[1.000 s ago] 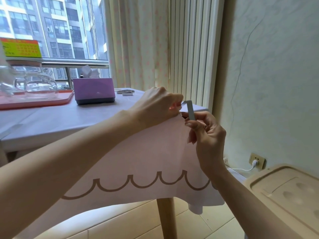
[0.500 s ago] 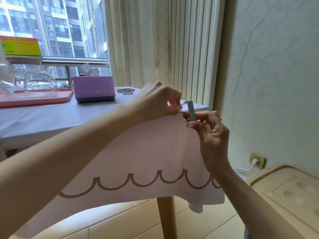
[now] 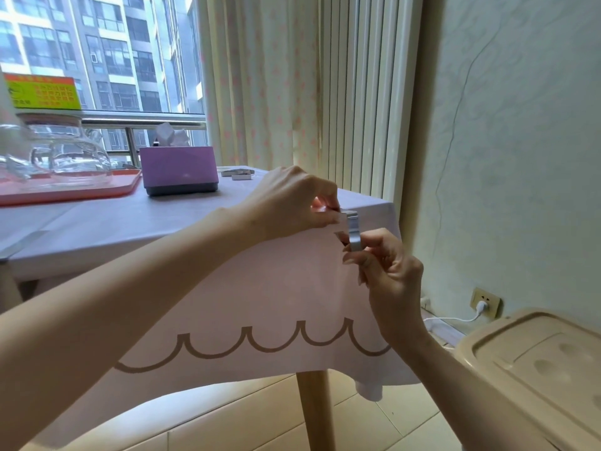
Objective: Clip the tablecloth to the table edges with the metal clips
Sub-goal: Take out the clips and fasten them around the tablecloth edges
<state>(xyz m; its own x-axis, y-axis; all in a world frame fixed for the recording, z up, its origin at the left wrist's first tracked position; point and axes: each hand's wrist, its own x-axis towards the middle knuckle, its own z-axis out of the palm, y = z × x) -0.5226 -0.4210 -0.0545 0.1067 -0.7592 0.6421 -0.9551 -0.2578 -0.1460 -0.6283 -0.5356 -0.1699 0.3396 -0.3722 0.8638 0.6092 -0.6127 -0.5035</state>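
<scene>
Since a second ago the clip (image 3: 353, 231) has dropped from standing above the tabletop to hooking over its near edge, close to the right corner, and the right hand (image 3: 388, 275) has sunk with it. That hand grips the clip's lower half, fingers curled tight around it. The left hand (image 3: 292, 203), also curled, pinches the clip's top end down on the tablecloth (image 3: 260, 288). The clip's long axis runs upright across the edge, with the left hand above it and the right below, so the seating push, I judge, goes away from the person and falls to the right hand. Right fingers hide the clip's lower arm and the underside of the edge is out of sight, so whether it bites yet cannot be told. Spare clips (image 3: 237, 173) lie at the far edge.
</scene>
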